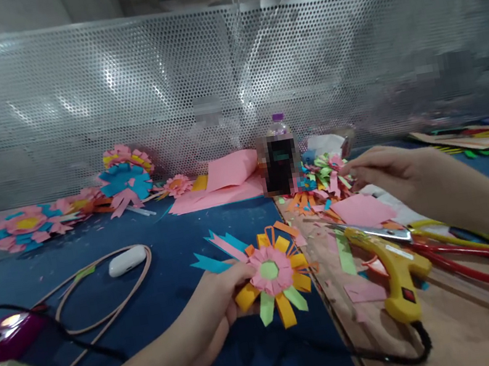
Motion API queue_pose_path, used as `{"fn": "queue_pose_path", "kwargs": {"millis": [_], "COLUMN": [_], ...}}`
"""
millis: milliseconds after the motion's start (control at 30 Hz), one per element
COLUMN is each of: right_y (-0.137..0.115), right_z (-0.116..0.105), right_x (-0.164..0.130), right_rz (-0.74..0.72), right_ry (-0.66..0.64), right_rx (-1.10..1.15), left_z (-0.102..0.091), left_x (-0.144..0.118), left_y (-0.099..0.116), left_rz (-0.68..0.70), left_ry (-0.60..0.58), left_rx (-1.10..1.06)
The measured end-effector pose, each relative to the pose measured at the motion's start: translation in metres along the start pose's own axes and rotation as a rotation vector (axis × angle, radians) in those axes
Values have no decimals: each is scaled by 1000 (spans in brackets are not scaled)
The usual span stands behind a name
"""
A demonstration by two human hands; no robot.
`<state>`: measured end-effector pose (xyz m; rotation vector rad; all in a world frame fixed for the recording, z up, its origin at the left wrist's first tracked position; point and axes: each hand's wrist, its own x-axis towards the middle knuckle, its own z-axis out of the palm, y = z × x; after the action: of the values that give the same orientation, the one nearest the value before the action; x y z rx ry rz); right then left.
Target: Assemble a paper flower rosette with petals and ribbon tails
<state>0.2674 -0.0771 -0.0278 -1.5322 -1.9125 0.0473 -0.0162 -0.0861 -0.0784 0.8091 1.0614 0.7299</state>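
My left hand [213, 316] grips a paper flower [271, 272] by its left edge, thumb on top. The flower has a light green centre, a fringed pink ring, yellow and green outer loops, and blue and pink ribbon tails. Out to the right, my right hand [394, 167] has its fingers pressed together at a heap of coloured paper scraps [329, 172]. Whatever lies between those fingertips is too small to make out. Below that hand are red-handled scissors [478, 265], a yellow glue gun [399, 282] and a pink paper piece [364, 210].
Finished paper flowers [26, 225] and pink sheets [229, 176] line the back, by a purple-capped bottle [279, 124]. A white earphone case [127, 261] and a looped cable [108, 323] lie left. The glue gun's black cord [386, 358] crosses the front. A perforated metal screen [71, 99] stands behind.
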Motion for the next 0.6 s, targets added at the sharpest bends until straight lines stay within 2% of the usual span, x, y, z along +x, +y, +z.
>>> {"fn": "queue_pose_path", "kwargs": {"millis": [100,267,333,433,600], "right_y": [29,68,80,95,106], "right_z": [-7,-8,-3,1,-12], "right_x": [9,15,11,5,12], "right_rz": [57,148,140,179,215], "right_ry": [-114,6,-44,-109,-120], "right_rx": [-30,-143,-145,-160,-216], "left_z": [-3,-9,-9,-7,-6], "left_x": [1,6,6,4,2], "left_y": [0,1,2,4,4], "left_rz": [58,67,69,59,62], "left_ry": [-8,-7,-4,-4,0], "left_rx": [-6,-61,-58,-51,-45]}}
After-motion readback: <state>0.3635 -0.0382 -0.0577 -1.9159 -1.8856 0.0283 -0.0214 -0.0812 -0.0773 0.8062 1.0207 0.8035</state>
